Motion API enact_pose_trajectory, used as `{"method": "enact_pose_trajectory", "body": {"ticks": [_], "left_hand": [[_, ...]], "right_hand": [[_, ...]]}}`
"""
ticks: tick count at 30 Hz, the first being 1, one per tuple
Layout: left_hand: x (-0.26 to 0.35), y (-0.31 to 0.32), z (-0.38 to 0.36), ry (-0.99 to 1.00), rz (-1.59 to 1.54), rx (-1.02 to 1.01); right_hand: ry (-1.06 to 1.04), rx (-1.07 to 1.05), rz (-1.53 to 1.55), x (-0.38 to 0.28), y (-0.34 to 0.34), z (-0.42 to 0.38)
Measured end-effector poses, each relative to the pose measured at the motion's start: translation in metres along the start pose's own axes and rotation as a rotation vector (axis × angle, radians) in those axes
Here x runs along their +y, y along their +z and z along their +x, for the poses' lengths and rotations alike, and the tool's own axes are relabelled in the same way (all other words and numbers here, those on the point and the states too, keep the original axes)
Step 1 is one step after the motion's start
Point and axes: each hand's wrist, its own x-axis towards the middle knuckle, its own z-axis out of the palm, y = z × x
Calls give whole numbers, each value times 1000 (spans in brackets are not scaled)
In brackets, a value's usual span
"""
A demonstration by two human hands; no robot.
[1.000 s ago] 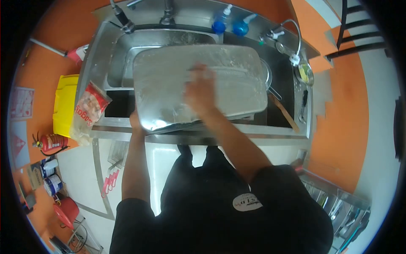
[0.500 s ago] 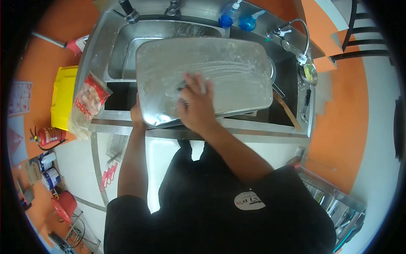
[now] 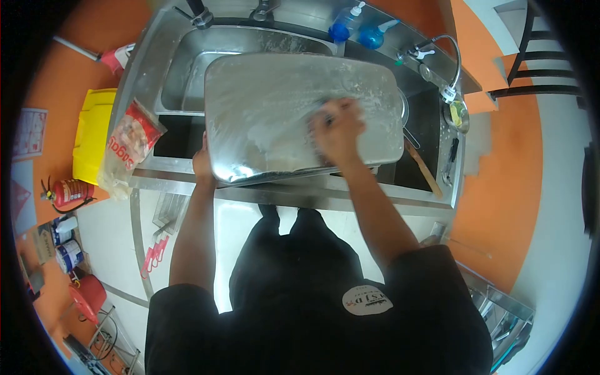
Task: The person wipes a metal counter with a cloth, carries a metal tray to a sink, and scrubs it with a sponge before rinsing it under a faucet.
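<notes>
A large rectangular metal tray (image 3: pixel 262 87) with rounded corners rests across the sink's front and divider, its flat face up and streaked with whitish suds. My left hand (image 3: pixel 203 165) grips its lower left edge, the fingers partly hidden behind the rim. My right hand (image 3: pixel 339 130) is pressed on the right-centre of the tray, blurred by motion. Its fingers are closed over a small dark scouring pad (image 3: pixel 320 119), mostly covered by the hand.
A steel sink basin (image 3: pixel 181 75) lies behind the tray. To the left are a Sagas-type printed plastic bag (image 3: pixel 134 137) and a yellow bin (image 3: pixel 94 134). A wooden handle (image 3: pixel 424 167), blue-liquid bottles (image 3: pixel 371 37), a hose tap (image 3: pixel 449 90) and a small bowl (image 3: pixel 464 125) are right and behind.
My right hand has moved right across the tray with the scouring pad. My left hand keeps its hold on the left edge, and the tray has hardly shifted.
</notes>
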Motion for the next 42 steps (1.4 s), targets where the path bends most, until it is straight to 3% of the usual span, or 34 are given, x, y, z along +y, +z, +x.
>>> {"method": "enact_pose_trajectory", "body": {"ticks": [2, 5, 7, 8, 9, 10, 13, 14, 16, 18, 19, 21, 22, 23, 24, 26, 30, 31, 33, 34, 35, 36, 37, 38, 40, 41, 42], "left_hand": [[-1, 5, 3, -62, -84, -13], [-12, 24, 4, -148, -292, -17], [-24, 40, 12, -178, -431, 22], [-34, 48, 13, -111, -226, 25], [-37, 54, 11, -40, -18, 22], [-32, 50, 9, -31, -14, 16], [-33, 45, 13, -128, -538, 64], [-30, 41, 10, -133, -542, 57], [-20, 22, -2, -140, -663, 78], [-45, 58, 4, -98, -636, 77], [-61, 71, 8, -52, -606, 75], [-83, 69, 11, 15, -560, 18], [-81, 70, 9, 77, -518, -44], [-57, 43, 1, -32, -809, -81], [-11, 2, -10, -178, -1583, 9], [45, -52, -25, -526, -1771, 8], [33, -42, -21, -611, -1567, -7], [10, -16, -18, -435, -1580, -23], [-29, 18, -2, -135, -1625, -24], [-21, 9, 1, -126, -1621, -28], [-10, 1, -4, -343, -1593, -36], [1, -8, -9, -561, -1553, -44], [-43, 26, -4, -317, -1254, -206], [-31, 16, -9, -308, -1257, -206], [4, -17, -12, -331, -2045, -213], [25, -33, -15, -395, -2138, -137], [15, -23, -6, -387, -2137, -129]], "right_hand": [[-113, -121, -31, -13, 1, -8], [2, 149, -78, 31, -4, 26], [-25, 120, -87, 11, 10, 13], [-29, 89, -96, -14, 15, -4], [-166, 5, -98, -49, 23, -29], [-304, -78, -96, -72, 28, -48], [-294, -98, -12, -32, 11, -61], [-129, 119, 17, 4, -1, -50], [2, 233, -81, 70, -43, -22], [-89, 195, -180, 78, -27, -23], [-59, 213, -71, 35, -13, -31], [-260, 86, 17, -37, 13, -50], [-362, -200, 124, -60, 13, -55], [-345, -196, 101, -56, 4, -51], [-318, -197, 77, -48, -3, -51], [-57, 136, 15, 41, -18, -27], [35, 272, -106, 104, -38, -14], [66, 326, -138, 108, -43, -11], [-97, 187, -143, 66, -39, -40], [-111, 108, -136, 57, -43, -49], [-105, 110, -135, 69, -52, -39], [116, 201, -94, 92, -67, -20], [335, 290, -54, 104, -76, -12], [334, 299, -57, 111, -69, -19], [-30, 374, -296, 123, -43, -35], [-52, 199, -203, 100, -53, -48], [-57, 204, -198, 110, -58, -39]]}}
